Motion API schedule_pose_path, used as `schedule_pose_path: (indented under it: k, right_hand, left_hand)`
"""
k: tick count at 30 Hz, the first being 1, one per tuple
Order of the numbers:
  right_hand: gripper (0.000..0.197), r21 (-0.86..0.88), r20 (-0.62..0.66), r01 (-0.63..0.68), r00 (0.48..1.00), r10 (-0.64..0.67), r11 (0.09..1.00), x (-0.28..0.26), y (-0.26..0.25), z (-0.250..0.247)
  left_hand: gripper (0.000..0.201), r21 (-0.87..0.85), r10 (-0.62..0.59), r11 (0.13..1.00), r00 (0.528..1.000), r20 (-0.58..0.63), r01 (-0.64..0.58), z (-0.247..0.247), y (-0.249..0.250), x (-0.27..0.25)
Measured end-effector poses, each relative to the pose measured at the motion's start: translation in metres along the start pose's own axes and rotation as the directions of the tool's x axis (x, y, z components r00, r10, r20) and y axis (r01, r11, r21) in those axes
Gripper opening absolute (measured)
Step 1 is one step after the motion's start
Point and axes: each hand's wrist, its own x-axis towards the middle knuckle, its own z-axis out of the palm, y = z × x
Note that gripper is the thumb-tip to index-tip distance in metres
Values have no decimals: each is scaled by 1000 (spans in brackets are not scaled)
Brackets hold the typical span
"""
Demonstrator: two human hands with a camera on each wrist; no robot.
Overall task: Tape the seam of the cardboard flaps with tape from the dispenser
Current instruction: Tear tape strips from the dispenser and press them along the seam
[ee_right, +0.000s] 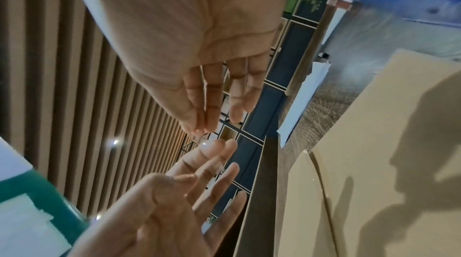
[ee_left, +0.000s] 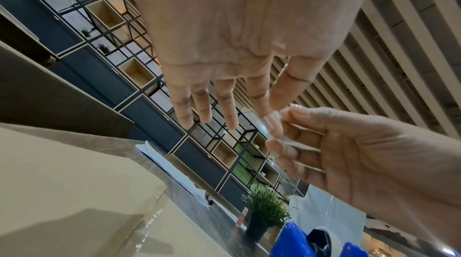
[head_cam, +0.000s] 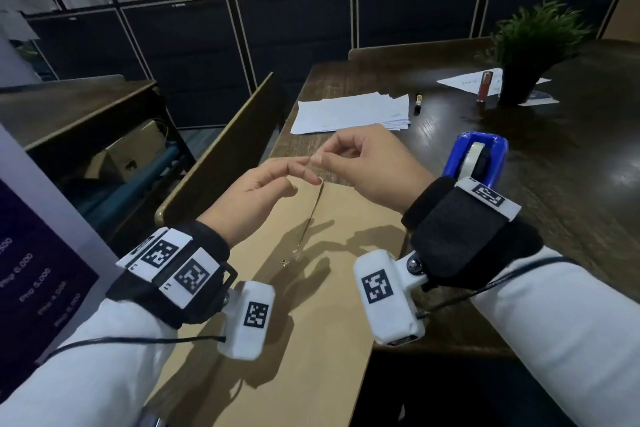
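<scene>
A flat piece of brown cardboard [head_cam: 346, 236] lies on the dark table, its seam [head_cam: 308, 225] running away from me with a glossy strip along it. Both hands hover above its far end. My right hand [head_cam: 320, 161] pinches a short piece of clear tape [ee_left: 270, 123] between thumb and index finger. My left hand [head_cam: 308, 170] has straight fingers, and the tape sticks to its index fingertip [ee_left: 275, 131]. In the right wrist view the left hand's [ee_right: 204, 160] fingers are spread, thumb apart. The blue tape dispenser [head_cam: 485, 156] stands on the table right of my right wrist.
A stack of white papers [head_cam: 349, 111] and a marker [head_cam: 418, 102] lie beyond the cardboard. A potted plant [head_cam: 533, 45] and a red tube [head_cam: 483, 87] stand at the back right. A wooden chair back [head_cam: 225, 149] rises at the table's left edge.
</scene>
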Motion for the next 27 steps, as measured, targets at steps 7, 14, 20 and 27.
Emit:
schedule_pose_path:
  k: [7, 14, 20, 27]
  right_hand:
    - [13, -172, -139, 155, 974, -180, 973, 1, -4, 18]
    - [19, -58, -52, -38, 998, 35, 998, 10, 5, 19]
    - [16, 70, 129, -281, 954, 270, 957, 11, 24, 34]
    - [15, 70, 304, -406, 879, 368, 911, 14, 34, 46]
  left_hand:
    - [42, 63, -48, 997, 996, -74, 53, -12, -8, 3]
    - [26, 611, -427, 736, 900, 85, 292, -23, -29, 11]
    - [51, 801, -512, 559, 849, 130, 215, -15, -45, 14]
    - [85, 870, -523, 476, 836, 164, 128, -19, -46, 7]
